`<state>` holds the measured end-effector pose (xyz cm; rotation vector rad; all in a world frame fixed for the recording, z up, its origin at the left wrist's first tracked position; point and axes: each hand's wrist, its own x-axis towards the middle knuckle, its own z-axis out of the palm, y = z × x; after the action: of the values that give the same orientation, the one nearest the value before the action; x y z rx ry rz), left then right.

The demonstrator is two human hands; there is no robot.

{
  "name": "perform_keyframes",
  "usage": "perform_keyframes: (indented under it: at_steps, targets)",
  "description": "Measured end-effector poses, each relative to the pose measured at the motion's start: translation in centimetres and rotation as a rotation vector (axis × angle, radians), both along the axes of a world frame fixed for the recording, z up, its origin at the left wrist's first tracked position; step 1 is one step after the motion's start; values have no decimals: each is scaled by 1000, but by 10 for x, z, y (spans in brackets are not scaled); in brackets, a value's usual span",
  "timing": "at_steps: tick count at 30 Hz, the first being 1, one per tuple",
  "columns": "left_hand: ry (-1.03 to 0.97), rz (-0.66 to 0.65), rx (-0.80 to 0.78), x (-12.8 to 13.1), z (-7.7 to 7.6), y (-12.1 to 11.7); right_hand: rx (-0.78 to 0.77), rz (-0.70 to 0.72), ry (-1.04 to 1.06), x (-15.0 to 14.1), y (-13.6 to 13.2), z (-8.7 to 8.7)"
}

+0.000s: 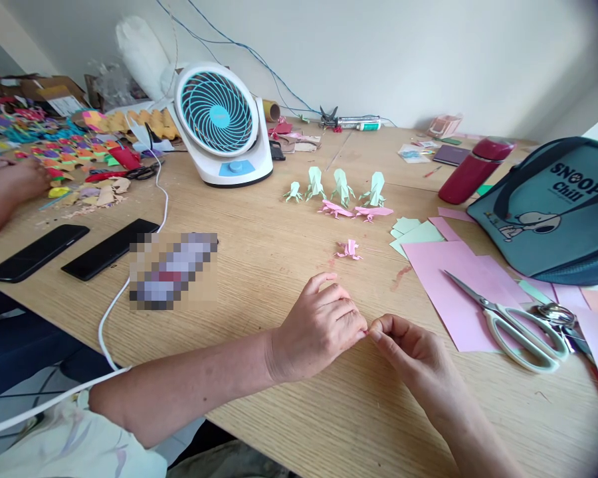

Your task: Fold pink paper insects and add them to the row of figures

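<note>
Over the near part of the table, my left hand [321, 328] and my right hand [411, 345] meet fingertip to fingertip. Both are closed in a pinch. A trace of pink shows where the fingertips touch, but the small piece there is mostly hidden. Just beyond my left hand stands a small pink origami figure [349, 249], apart from the fingers. Farther back, several pale green origami figures [339, 186] stand in a row, with two flatter pink origami figures [373, 213] in front of them.
Right: pink paper sheets [443, 285], green paper pieces [421, 234], scissors [511, 325], a teal bag [553, 206] and a red bottle [476, 171]. Left: a fan [222, 123], a white cable [102, 325], dark phones [37, 252] and another person's hand [17, 182] by colourful scraps [70, 153].
</note>
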<state>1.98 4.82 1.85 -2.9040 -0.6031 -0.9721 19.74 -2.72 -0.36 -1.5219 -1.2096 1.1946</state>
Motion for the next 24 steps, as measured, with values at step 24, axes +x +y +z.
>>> perform_keyframes:
  at_steps: [24]
  targets:
    - [-71, -20, -91, 0, -1, 1, -39, 13, 42, -2, 0, 5]
